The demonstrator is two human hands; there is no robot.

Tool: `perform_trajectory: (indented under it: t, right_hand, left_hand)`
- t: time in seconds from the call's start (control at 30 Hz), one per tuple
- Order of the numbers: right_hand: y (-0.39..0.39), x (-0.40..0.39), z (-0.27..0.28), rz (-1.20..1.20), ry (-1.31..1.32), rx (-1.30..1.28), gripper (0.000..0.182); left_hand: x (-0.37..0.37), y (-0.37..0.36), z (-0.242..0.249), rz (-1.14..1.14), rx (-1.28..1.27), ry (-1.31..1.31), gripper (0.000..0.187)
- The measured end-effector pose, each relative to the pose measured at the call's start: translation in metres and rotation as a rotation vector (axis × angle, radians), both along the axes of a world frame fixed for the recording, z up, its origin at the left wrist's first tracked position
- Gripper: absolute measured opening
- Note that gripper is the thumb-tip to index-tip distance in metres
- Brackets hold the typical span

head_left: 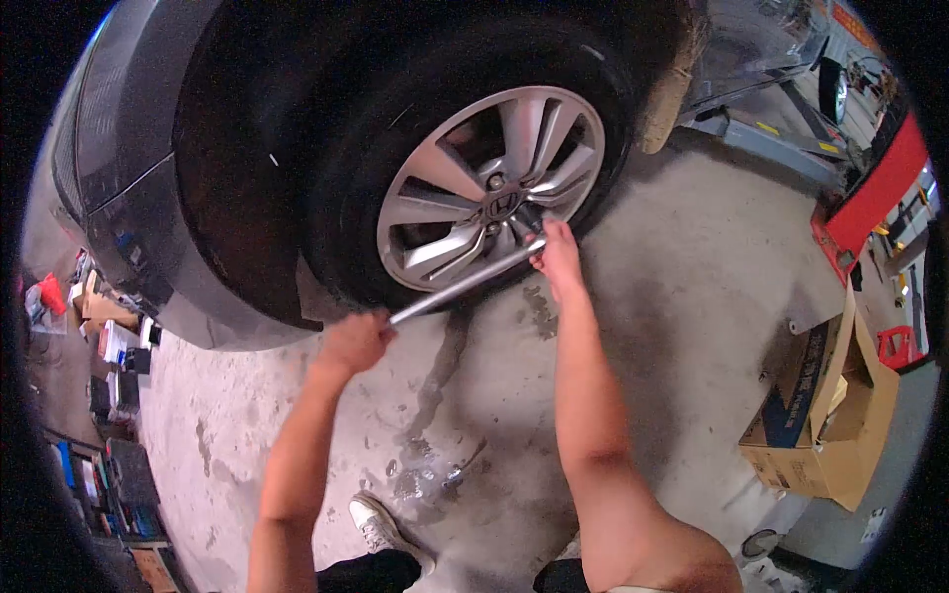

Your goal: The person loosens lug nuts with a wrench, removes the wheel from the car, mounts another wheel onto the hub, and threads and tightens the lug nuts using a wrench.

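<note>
A long silver wrench [465, 284] with a dark socket slants across the lower part of a car wheel [450, 168]. My left hand [358, 341] is closed round the far end of its handle, left of and below the rim. At the other end, my right hand [560, 259] grips the wrench head by the socket, which meets the wheel near a lug nut; my fingers partly hide that contact. The alloy rim has several spokes and a centre cap [502, 205] with an H emblem. Around it is the black tire [341, 178].
The car's dark bumper [133, 148] curves along the left. An open cardboard box [825, 425] stands at right, near a red metal stand [880, 198]. Boxes and tool trays [109, 484] line the left edge. My shoe [374, 524] is on the stained concrete floor [474, 395].
</note>
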State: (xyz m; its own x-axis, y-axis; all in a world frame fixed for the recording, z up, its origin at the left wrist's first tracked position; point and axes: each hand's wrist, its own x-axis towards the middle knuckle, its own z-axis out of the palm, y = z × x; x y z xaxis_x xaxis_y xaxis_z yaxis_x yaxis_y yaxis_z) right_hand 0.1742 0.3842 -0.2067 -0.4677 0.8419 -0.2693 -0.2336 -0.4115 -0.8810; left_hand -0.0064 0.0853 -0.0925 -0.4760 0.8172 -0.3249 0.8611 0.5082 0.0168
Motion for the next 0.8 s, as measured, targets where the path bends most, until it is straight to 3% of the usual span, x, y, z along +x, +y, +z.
perform_trajectory:
  t: [0.07, 0.1, 0.17, 0.3, 0.33, 0.37, 0.4, 0.43, 0.5, 0.57, 0.6, 0.63, 0.73, 0.8]
  right_hand:
    - [0.002, -0.002, -0.005, -0.015, -0.093, 0.153, 0.03]
    - [0.005, -0.005, -0.01, -0.037, -0.171, 0.259, 0.03]
    - [0.0, 0.001, 0.003, -0.043, -0.362, 0.406, 0.036]
    - [0.019, -0.006, -0.034, -0.08, -0.512, 0.629, 0.037]
    - [0.015, -0.001, -0.029, -0.061, -0.524, 0.62, 0.037]
    - [0.01, 0.001, -0.017, -0.015, -0.377, 0.447, 0.038]
    - [0.007, 0.003, -0.005, 0.023, -0.226, 0.272, 0.039]
    - [0.005, 0.005, 0.002, 0.054, -0.213, 0.132, 0.036]
    - [0.006, 0.005, -0.001, 0.073, 0.023, -0.112, 0.032]
    - [0.008, 0.004, -0.002, 0.08, 0.133, -0.233, 0.031]
    - [0.01, 0.004, -0.003, 0.081, 0.2, -0.307, 0.032]
    - [0.01, 0.004, -0.006, 0.082, 0.264, -0.384, 0.033]
    - [0.005, 0.009, 0.008, 0.089, 0.251, -0.324, 0.036]
    - [0.01, 0.009, 0.004, 0.082, 0.208, -0.294, 0.041]
  left_hand:
    - [-0.029, -0.004, -0.122, -0.02, -0.042, -0.12, 0.041]
    - [-0.027, 0.003, -0.159, 0.026, -0.051, -0.29, 0.046]
    - [-0.009, 0.026, -0.199, 0.046, 0.007, -0.42, 0.046]
    - [-0.004, 0.044, -0.221, -0.019, -0.05, -0.33, 0.043]
    - [-0.005, 0.038, -0.2, 0.013, -0.093, -0.359, 0.046]
    - [-0.003, 0.033, -0.15, -0.049, -0.184, -0.329, 0.047]
    - [-0.016, 0.014, -0.138, -0.017, -0.104, -0.291, 0.045]
    - [-0.011, 0.008, -0.069, 0.028, -0.065, -0.38, 0.043]
    - [-0.01, -0.006, 0.015, 0.007, 0.155, -0.291, 0.041]
    - [0.032, 0.003, 0.121, -0.008, 0.265, 0.076, 0.042]
    - [0.047, 0.005, 0.15, -0.044, 0.275, 0.207, 0.042]
    - [0.063, 0.006, 0.173, -0.069, 0.239, 0.3, 0.037]
    - [0.073, 0.001, 0.168, -0.15, 0.261, 0.348, 0.032]
    - [0.065, 0.004, 0.129, -0.16, 0.256, 0.282, 0.028]
